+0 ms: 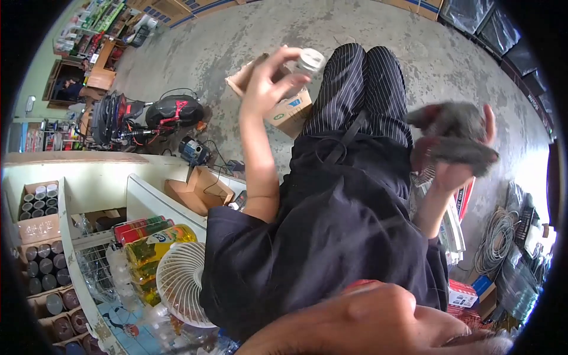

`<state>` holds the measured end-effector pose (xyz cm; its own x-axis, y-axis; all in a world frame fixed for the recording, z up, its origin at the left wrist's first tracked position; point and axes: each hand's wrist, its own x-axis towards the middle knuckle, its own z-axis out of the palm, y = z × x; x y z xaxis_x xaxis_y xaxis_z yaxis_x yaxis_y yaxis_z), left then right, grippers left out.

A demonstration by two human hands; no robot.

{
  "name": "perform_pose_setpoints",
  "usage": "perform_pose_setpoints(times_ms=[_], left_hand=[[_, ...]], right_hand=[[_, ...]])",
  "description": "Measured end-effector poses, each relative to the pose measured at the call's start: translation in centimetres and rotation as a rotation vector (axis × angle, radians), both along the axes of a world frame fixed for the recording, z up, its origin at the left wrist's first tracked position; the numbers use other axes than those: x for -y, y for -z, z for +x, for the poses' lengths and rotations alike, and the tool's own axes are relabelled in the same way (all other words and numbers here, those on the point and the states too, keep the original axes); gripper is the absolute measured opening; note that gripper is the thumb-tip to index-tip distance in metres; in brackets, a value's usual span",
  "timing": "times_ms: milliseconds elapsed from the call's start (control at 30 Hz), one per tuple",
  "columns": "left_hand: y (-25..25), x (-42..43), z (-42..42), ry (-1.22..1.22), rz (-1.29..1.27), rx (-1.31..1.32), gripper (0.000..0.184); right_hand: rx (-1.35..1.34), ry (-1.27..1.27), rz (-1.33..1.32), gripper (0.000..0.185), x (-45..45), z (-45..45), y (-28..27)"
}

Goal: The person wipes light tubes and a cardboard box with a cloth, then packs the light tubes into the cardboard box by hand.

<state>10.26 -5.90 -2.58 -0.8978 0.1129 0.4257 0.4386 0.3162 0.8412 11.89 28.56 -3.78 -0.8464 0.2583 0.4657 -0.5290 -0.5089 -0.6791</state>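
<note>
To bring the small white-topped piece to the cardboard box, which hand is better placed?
Left, probably. The left hand holds the small white-topped piece and appears close to the cardboard box. The right hand is beyond the striped trousers, occupied with what looks like dark grey cloth.

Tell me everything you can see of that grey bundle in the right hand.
The grey bundle looks soft and fuzzy, like cloth, mostly dark grey with dull reddish patches toward the picture's left. It shows as two bulky lobes, one above the other in view, with a gap between. The right hand holds it up beside the striped trousers. Blur hides any fine detail, and exactly what it is can't be told.
</note>
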Motion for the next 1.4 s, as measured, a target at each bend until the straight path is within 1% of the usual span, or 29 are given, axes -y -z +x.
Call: perform_pose_setpoints(times_ms=[33, 67, 100, 133, 200, 233, 267, 333, 367, 500, 533, 600, 633, 667, 733, 800, 867, 900, 933, 1000, 1067, 1133, 1167, 1200, 1267, 1300, 1333, 1367, 1400], left_hand=[[0.1, -1.2, 0.1, -0.061, -0.038, -0.068, 0.035], [0.1, -1.9, 0.2, -0.044, -0.039, -0.116, 0.036], [0.4, -2.2, 0.1, -0.041, -0.035, -0.141, 0.037], [0.7, -2.4, 0.1, -0.04, -0.032, -0.166, 0.038], [0.3, -3.1, 0.7, -0.054, -0.047, -0.133, 0.037], [0.2, -3.4, 0.9, -0.068, -0.062, -0.101, 0.037], [0.3, -3.7, 1.0, -0.07, -0.065, -0.1, 0.037], [0.7, -3.9, 1.0, -0.094, -0.007, -0.117, 0.037], [0.9, -4.0, 0.9, -0.101, 0.015, -0.127, 0.037], [1.6, -4.5, 0.6, -0.065, 0.159, -0.12, 0.037], [1.7, -4.6, 0.4, -0.054, 0.145, -0.137, 0.037], [2.1, -4.8, 0.1, -0.047, 0.135, -0.154, 0.036], [2.4, -5.0, 0.0, -0.085, 0.131, -0.129, 0.036], [2.5, -5.1, 0.0, -0.124, 0.127, -0.105, 0.036], [2.5, -5.3, 0.2, -0.121, 0.116, -0.111, 0.038], [2.0, -5.7, 0.5, -0.094, 0.115, -0.109, 0.038], [2.3, -5.8, 0.2, -0.08, 0.126, -0.129, 0.038], [2.4, -5.8, 0.2, -0.082, 0.106, -0.151, 0.038], [2.5, -5.7, 0.2, -0.086, 0.086, -0.173, 0.037], [1.9, -6.1, 0.4, -0.078, 0.042, -0.206, 0.037], [1.4, -6.1, 0.3, -0.071, -0.002, -0.244, 0.037], [1.4, -6.0, 0.1, -0.02, -0.026, -0.229, 0.036], [1.5, -6.1, 0.2, -0.022, -0.024, -0.229, 0.036], [1.4, -6.1, 0.3, -0.017, -0.016, -0.229, 0.035], [1.4, -6.1, 0.2, -0.01, -0.009, -0.232, 0.033], [1.5, -5.9, 0.1, 0.003, 0.02, -0.236, 0.032], [1.6, -5.8, 0.2, 0.014, 0.05, -0.239, 0.031], [1.8, -5.6, 0.3, 0.013, 0.05, -0.237, 0.031], [2.0, -5.3, 0.5, 0.021, 0.086, -0.222, 0.033]], right_hand=[[-0.014, 0.045, 0.152, 0.077, 1.3, -0.6, -0.3], [-0.123, -0.004, 0.188, 0.067, 2.8, -0.9, -0.8], [-0.145, 0.063, 0.402, 0.065, 4.1, -0.9, -2.1], [-0.12, -0.006, 0.419, 0.068, 6.2, -0.9, -2.7], [-0.203, -0.3, 0.423, 0.097, 9.0, -2.0, -2.2], [-0.234, -0.287, 0.531, 0.077, 10.6, -2.3, -2.4], [-0.27, -0.271, 0.637, 0.063, 12.2, -2.6, -2.5], [-0.41, -0.074, 0.7, 0.056, 14.1, -3.3, -1.7], [-0.398, -0.077, 0.667, 0.046, 14.4, -3.0, -1.9], [-0.414, -0.027, 0.632, 0.037, 14.8, -3.0, -1.4], [-0.414, -0.024, 0.635, 0.037, 14.8, -3.1, -1.3], [-0.291, -0.016, 0.552, 0.036, 15.2, -3.3, -0.6], [-0.278, 0.052, 0.542, 0.036, 15.6, -3.7, -0.5], [-0.28, 0.049, 0.542, 0.036, 15.7, -3.5, -0.7], [-0.229, 0.153, 0.567, 0.039, 15.7, -3.4, -1.4], [-0.233, 0.213, 0.549, 0.035, 16.0, -3.7, -1.0], [-0.156, 0.134, 0.333, 0.025, 16.2, -4.1, -0.6], [-0.064, -0.044, 0.051, 0.013, 16.9, -4.8, -0.6], [-0.062, -0.043, 0.052, 0.013, 16.7, -4.8, -0.6], [0.035, -0.332, -0.163, 0.021, 16.1, -4.2, -2.2], [0.19, -0.432, -0.157, 0.032, 15.1, -4.4, -2.7], [0.321, -0.579, -0.33, 0.035, 14.4, -4.1, -4.5], [0.337, -0.681, -0.421, 0.03, 14.2, -4.3, -4.6], [0.336, -0.681, -0.42, 0.03, 14.0, -4.4, -4.5], [0.453, -0.711, -0.506, 0.026, 13.7, -4.4, -4.4], [0.469, -0.786, -0.642, 0.024, 13.5, -4.6, -4.6], [0.471, -0.786, -0.642, 0.024, 13.1, -4.5, -4.9], [0.542, -0.645, -0.561, 0.02, 12.6, -4.3, -5.2], [0.609, -0.504, -0.48, 0.025, 12.1, -4.3, -5.2]])
